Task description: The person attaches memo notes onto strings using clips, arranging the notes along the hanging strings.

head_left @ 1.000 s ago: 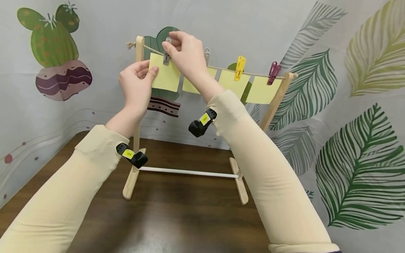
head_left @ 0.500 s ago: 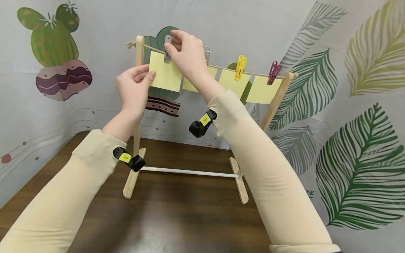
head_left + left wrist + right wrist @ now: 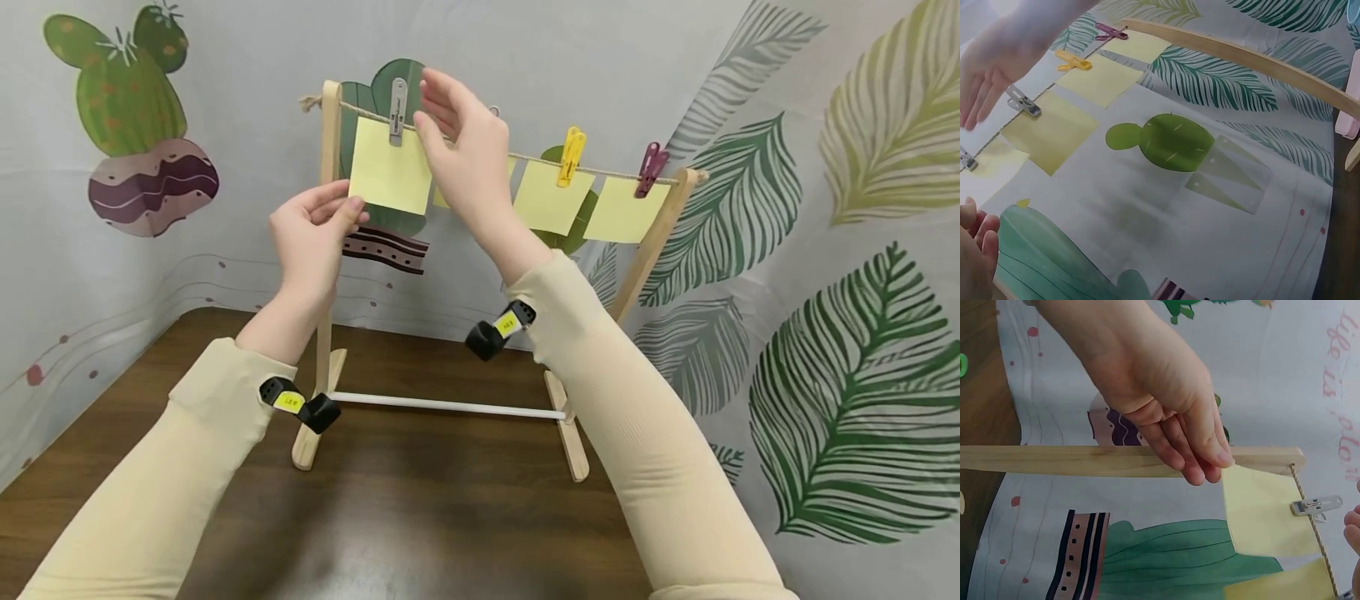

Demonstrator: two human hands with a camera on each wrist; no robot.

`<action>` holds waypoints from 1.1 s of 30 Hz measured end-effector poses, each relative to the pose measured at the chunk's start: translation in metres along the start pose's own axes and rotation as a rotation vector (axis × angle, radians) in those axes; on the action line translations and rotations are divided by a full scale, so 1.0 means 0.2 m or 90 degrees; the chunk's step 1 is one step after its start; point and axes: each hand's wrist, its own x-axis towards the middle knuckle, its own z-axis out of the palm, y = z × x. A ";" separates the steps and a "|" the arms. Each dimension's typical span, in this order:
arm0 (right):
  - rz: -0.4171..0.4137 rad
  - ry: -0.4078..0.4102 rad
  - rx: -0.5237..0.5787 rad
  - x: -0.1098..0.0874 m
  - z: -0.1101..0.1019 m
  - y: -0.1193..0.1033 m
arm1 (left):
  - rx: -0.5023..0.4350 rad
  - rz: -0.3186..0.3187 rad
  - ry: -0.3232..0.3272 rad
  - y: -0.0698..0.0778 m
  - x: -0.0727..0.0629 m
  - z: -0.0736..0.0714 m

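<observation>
A yellow paper note hangs at the left end of a twine line, held there by a grey clothespin. My left hand pinches the note's lower left corner between thumb and fingers; the right wrist view shows the thumb tip on that corner. Just right of the clothespin, my right hand is apart from it, fingers extended and holding nothing. A second note under another grey clothespin is mostly hidden behind that hand in the head view.
Further right hang two more notes, one under a yellow clothespin, one under a purple clothespin. Wooden posts carry the twine, with a white rod low between them. The stand is on a brown table before a printed cloth.
My right hand has let go of the left grey clothespin and moved right. My left hand has slid down the note's left edge to its lower corner.
</observation>
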 end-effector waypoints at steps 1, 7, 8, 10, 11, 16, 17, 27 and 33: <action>-0.006 -0.003 0.013 -0.03 -0.01 0.00 | -0.007 -0.003 0.000 -0.01 -0.01 -0.01; -0.021 -0.009 0.068 -0.18 -0.06 0.08 | -0.019 -0.014 -0.016 -0.09 -0.06 -0.06; -0.024 -0.007 0.072 -0.21 -0.07 0.10 | -0.026 -0.013 -0.021 -0.11 -0.07 -0.06; -0.031 -0.004 0.079 -0.26 -0.08 0.14 | -0.029 -0.011 -0.030 -0.14 -0.10 -0.08; -0.035 -0.001 0.082 -0.29 -0.08 0.17 | -0.030 -0.010 -0.036 -0.16 -0.11 -0.08; -0.027 0.030 0.067 -0.46 -0.10 0.28 | -0.005 -0.020 -0.073 -0.27 -0.20 -0.11; -0.019 0.037 0.066 -0.49 -0.10 0.30 | -0.002 -0.025 -0.081 -0.29 -0.22 -0.11; 0.114 0.076 0.090 -0.89 -0.13 0.56 | 0.042 -0.116 -0.086 -0.55 -0.43 -0.16; 0.218 0.129 0.112 -1.14 -0.12 0.72 | 0.050 -0.196 -0.090 -0.73 -0.54 -0.18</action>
